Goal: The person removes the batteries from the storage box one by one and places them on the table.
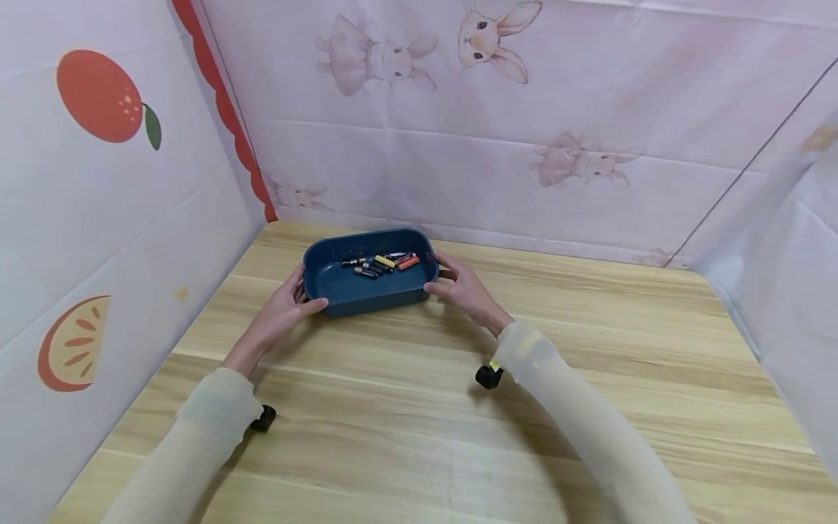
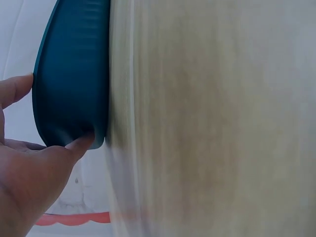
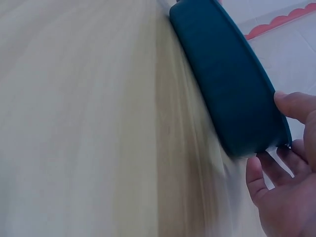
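A dark blue oblong plastic bin (image 1: pixel 378 300) sits on the wooden table towards the back left. Inside lie several loose batteries (image 1: pixel 385 264), with black, yellow and orange casings, bunched in the middle and to the right. My left hand (image 1: pixel 278 311) grips the bin's left end, thumb against the front wall. At the right end, my right hand (image 1: pixel 466 290) holds the bin with its thumb by the front corner. The left wrist view shows thumb and fingers around the end of the bin (image 2: pixel 71 79). In the right wrist view, fingers touch the bin's (image 3: pixel 232 84) end and rim.
Behind the bin hangs a pink sheet (image 1: pixel 458 175) printed with rabbits. A white sheet (image 1: pixel 150 189) with fruit prints stands along the left side. The wood-grain tabletop (image 1: pixel 393 407) stretches towards me. Small black devices (image 1: pixel 488 376) are at both sleeve cuffs.
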Available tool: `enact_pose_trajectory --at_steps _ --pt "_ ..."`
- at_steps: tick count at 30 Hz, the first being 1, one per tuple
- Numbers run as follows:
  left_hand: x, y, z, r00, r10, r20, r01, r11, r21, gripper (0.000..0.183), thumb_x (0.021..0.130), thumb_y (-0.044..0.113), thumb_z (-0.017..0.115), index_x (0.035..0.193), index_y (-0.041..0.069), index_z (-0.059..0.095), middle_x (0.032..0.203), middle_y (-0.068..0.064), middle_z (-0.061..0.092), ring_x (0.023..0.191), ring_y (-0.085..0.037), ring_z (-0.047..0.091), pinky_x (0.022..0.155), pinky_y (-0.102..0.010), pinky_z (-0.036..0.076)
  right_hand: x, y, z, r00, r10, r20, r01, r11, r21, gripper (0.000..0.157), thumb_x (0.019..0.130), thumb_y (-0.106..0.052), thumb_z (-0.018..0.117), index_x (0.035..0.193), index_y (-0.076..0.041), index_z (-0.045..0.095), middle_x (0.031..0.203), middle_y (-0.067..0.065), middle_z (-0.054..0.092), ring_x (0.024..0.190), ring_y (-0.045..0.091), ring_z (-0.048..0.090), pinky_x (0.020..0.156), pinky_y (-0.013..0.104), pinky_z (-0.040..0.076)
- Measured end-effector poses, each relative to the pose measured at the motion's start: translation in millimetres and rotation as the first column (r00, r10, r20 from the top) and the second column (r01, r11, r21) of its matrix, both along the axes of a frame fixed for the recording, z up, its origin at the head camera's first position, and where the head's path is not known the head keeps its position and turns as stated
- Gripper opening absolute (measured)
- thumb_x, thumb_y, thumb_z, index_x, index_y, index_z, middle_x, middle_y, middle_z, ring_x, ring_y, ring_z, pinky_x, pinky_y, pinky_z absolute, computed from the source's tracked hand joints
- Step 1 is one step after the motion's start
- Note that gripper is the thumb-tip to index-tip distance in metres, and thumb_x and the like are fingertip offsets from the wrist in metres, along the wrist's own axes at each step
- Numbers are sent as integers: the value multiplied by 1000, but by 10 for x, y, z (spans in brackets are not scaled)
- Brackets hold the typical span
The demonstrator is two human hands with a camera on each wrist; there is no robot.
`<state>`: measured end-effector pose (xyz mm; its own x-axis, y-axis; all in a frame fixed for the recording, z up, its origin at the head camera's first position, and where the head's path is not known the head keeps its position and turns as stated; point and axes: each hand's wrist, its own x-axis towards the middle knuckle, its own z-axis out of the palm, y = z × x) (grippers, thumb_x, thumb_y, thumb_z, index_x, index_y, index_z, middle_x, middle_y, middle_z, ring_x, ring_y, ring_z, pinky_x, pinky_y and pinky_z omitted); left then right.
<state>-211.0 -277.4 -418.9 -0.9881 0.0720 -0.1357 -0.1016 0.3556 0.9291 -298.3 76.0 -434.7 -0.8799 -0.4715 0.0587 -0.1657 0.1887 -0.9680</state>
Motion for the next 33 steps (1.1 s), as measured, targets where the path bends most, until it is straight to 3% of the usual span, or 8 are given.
enact_pose_trajectory --at_steps 11,22,33 --pt "127 136 39 998 -68 4 68 998 9 99 103 16 67 165 12 -11 172 -12 -6 157 -30 7 124 -49 23 235 236 45 1000 -21 -5 21 999 29 73 96 -12 75 160 -12 40 162 11 41 137 32 52 94 37 58" --pt "242 298 40 994 -107 6 107 994 0 100 101 12 68 165 8 -9 171 -20 -1 156 -36 10 122 -50 26 491 441 98 997 -72 38 71 997 39 74 95 -11 77 159 -11 41 159 11 45 137 32 51 106 48 51" --pt "356 448 63 989 -145 33 145 989 -17 101 101 16 70 166 11 -7 171 -23 2 156 -38 12 121 -50 29 742 612 111 991 -135 14 133 988 76 74 94 -8 77 159 -7 41 160 13 44 136 34 53 99 38 55"
